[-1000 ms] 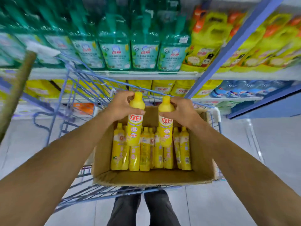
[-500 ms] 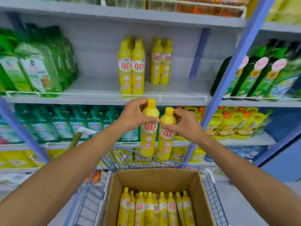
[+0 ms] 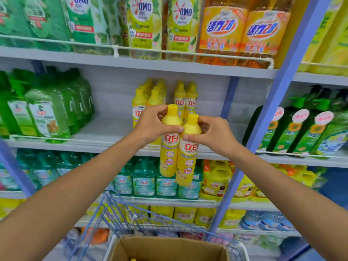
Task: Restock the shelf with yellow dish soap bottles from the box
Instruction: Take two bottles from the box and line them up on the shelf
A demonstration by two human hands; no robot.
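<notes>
Since half a second ago you have raised both bottles and brought them closer to the shelf [image 3: 109,129], and the box [image 3: 169,246] has sunk to the bottom edge of your view.

At the shelf's left end stand clear green bottles [image 3: 47,113], right up against its front rail. Near the middle, two groups of yellow bottles [image 3: 139,104] already stand upright on it, set back from the front edge.

Your left hand [image 3: 150,125] grips the left bottle [image 3: 169,147] at its shoulder, fingers curled behind the neck and thumb across the front just under the cap. The right bottle [image 3: 188,155] touches it side by side and hangs slightly lower. Your right hand [image 3: 214,134] holds that one the same way, fingers wrapped round the shoulder.

Both bottles are upright and in the air in front of the shelf's front edge. Their bases hang below that edge, over the teal bottles [image 3: 143,181] one shelf down.

To the right, a blue upright [image 3: 278,95] closes the bay, and dark green bottles [image 3: 293,132] fill the next one. Below your arms, the box sits in a blue wire cart [image 3: 116,210].
</notes>
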